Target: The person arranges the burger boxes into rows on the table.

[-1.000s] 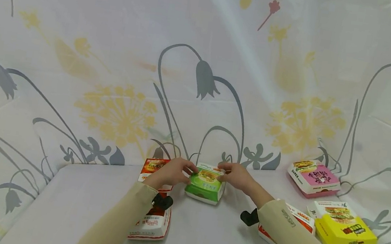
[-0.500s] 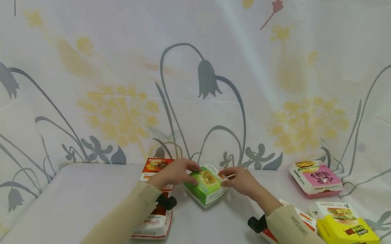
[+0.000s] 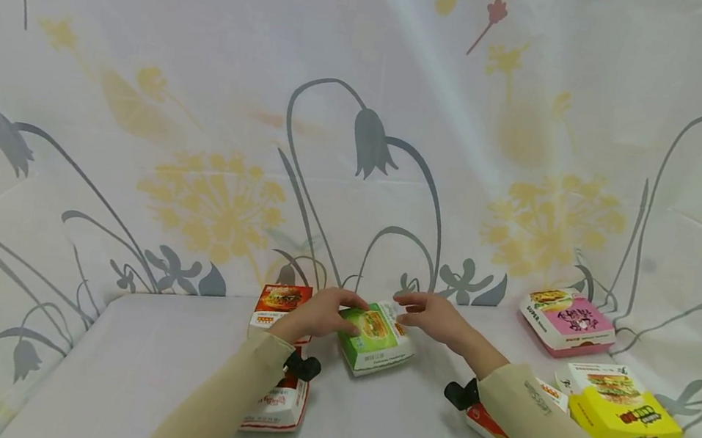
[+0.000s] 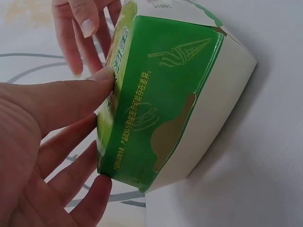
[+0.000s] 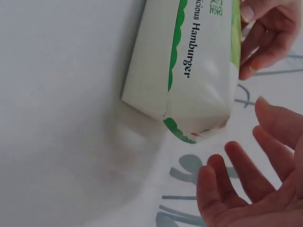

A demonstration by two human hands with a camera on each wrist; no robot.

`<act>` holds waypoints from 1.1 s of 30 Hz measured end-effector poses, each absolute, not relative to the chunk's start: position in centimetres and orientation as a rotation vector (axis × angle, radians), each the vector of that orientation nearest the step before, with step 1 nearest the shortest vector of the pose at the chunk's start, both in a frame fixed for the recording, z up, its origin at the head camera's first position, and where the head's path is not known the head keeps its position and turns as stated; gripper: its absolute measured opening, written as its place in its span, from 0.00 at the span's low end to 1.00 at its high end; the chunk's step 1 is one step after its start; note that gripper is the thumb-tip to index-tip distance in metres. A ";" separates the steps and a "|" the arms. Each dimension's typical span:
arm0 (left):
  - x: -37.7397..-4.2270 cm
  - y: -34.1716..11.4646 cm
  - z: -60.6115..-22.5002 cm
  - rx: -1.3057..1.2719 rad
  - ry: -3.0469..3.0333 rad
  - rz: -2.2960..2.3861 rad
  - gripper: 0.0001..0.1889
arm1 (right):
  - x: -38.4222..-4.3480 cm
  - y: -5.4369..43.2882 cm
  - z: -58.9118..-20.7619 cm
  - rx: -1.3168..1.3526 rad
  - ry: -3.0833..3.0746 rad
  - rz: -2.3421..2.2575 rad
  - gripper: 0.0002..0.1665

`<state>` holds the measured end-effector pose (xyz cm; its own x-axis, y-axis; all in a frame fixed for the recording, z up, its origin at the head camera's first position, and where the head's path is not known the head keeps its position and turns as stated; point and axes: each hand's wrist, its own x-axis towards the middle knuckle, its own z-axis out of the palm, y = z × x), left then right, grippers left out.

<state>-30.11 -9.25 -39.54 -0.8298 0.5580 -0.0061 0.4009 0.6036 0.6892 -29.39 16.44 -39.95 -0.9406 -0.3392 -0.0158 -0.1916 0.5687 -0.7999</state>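
Note:
A green and white hamburger box (image 3: 375, 337) sits on the white cloth in the middle, its lid printed with a burger. My left hand (image 3: 320, 316) holds the box at its left side. In the left wrist view its thumb lies on the lid edge of the hamburger box (image 4: 161, 90), beside the dark green side, with fingertips at a corner. My right hand (image 3: 437, 321) is just off the box's right side and holds nothing. The right wrist view shows a gap between its loosely bent fingers and the white side of the hamburger box (image 5: 203, 80).
Left of the green box are two red and white boxes, a far one (image 3: 277, 299) and a near one (image 3: 279, 409), partly behind my left arm. On the right lie a pink box (image 3: 570, 322), a yellow box (image 3: 627, 418) and a red-white box (image 3: 496, 430) under my right sleeve.
The green hamburger box has turned clockwise, so its green side now faces left and a white side faces the front. My right hand has let go of it and moved slightly away.

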 end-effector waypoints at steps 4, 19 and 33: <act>-30.2 -9.1 -39.6 0.813 2.580 1.060 0.20 | -29.9 16.0 -40.1 -0.484 2.605 -1.304 0.30; -30.2 -8.8 -39.5 0.825 2.531 1.092 0.21 | -30.8 15.9 -40.9 -0.444 2.487 -1.316 0.28; -29.6 -9.8 -38.8 0.835 2.586 1.141 0.18 | -30.4 15.9 -41.0 -0.394 2.631 -1.215 0.27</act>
